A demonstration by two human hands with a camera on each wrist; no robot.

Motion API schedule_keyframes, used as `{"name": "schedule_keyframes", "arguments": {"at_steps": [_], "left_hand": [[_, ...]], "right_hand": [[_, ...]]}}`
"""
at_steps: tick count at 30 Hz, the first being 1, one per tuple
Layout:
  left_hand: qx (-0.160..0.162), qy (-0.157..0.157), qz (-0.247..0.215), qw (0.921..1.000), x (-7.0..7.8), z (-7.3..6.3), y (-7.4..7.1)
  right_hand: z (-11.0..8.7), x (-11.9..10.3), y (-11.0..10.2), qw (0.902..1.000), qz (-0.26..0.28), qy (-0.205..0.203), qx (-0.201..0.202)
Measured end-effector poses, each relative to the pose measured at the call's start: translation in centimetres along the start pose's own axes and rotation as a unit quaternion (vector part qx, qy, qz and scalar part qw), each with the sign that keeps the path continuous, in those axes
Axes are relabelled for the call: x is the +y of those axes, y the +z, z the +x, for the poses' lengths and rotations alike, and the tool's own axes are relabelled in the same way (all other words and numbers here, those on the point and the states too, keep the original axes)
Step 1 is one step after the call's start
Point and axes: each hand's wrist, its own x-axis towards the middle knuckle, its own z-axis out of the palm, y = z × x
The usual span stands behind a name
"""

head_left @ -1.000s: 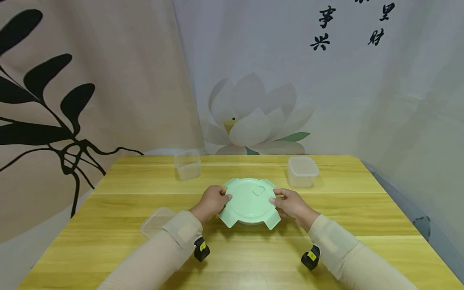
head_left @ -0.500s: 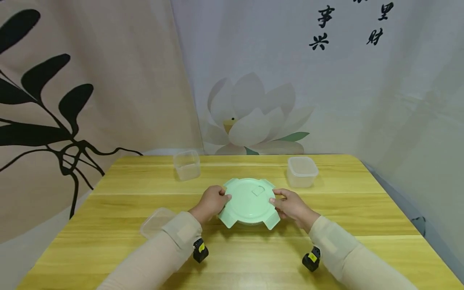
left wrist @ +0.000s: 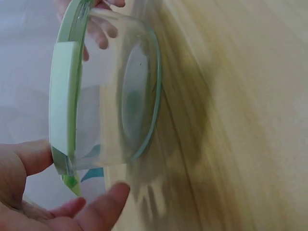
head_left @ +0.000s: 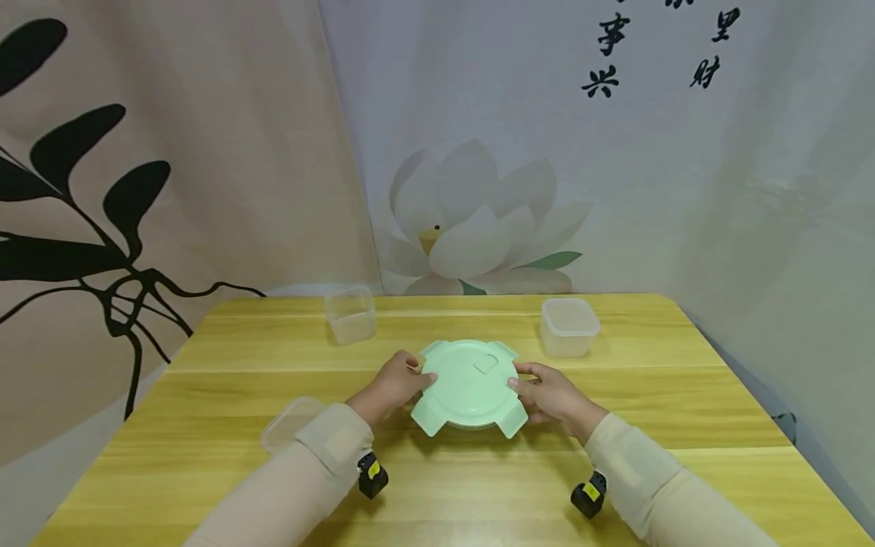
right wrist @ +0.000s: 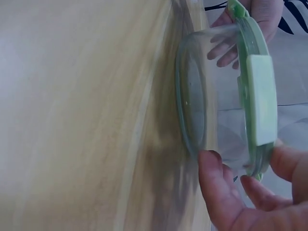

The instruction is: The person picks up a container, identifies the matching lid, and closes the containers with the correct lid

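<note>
A round glass food container [left wrist: 103, 96] with a mint-green snap lid [head_left: 470, 380] is at the middle of the wooden table. Several lid flaps stick out around its rim. My left hand [head_left: 395, 384] holds it at the left, thumb on the lid's edge and fingers lower down, below a flap. From the right, my right hand [head_left: 552, 396] grips the opposite side: thumb on the lid's edge, one fingertip [right wrist: 210, 161] by the glass wall. Through the clear wall the opposite hand's fingers show in each wrist view. The container's base sits close over the tabletop.
An uncovered clear plastic box [head_left: 351, 315] stands at the back left of the table [head_left: 683, 456]. A lidded translucent box [head_left: 570, 328] stands at the back right. Beside the left forearm lies a flat clear lid [head_left: 292, 423]. A printed curtain [head_left: 615, 190] hangs behind.
Both wrists have shifted slightly outward, away from each other. The hands stay at the container's two sides, and the view has tilted a little.
</note>
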Motion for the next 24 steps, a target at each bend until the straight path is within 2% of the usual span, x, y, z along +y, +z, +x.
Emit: {"name": "schedule_keyframes", "arguments": {"at_steps": [7, 11, 16, 24], "left_hand": [[0.013, -0.005, 0.024, 0.9996, 0.4, 0.5, -0.3], [-0.002, -0.002, 0.043, 0.9991, 0.5, 1.0, -0.6], [-0.025, -0.009, 0.044, 0.9987, 0.6, 1.1, -1.0], [-0.032, -0.016, 0.052, 0.9980, 0.6, 1.2, -1.3]], "right_hand": [[0.4, -0.1, 0.0, 1.0000, -0.005, 0.000, -0.004], [0.5, -0.1, -0.2, 1.0000, 0.003, 0.002, -0.009], [0.6, -0.1, -0.2, 0.9997, 0.016, 0.000, -0.018], [0.9, 0.1, 0.0, 0.9995, 0.025, 0.001, -0.020]]}}
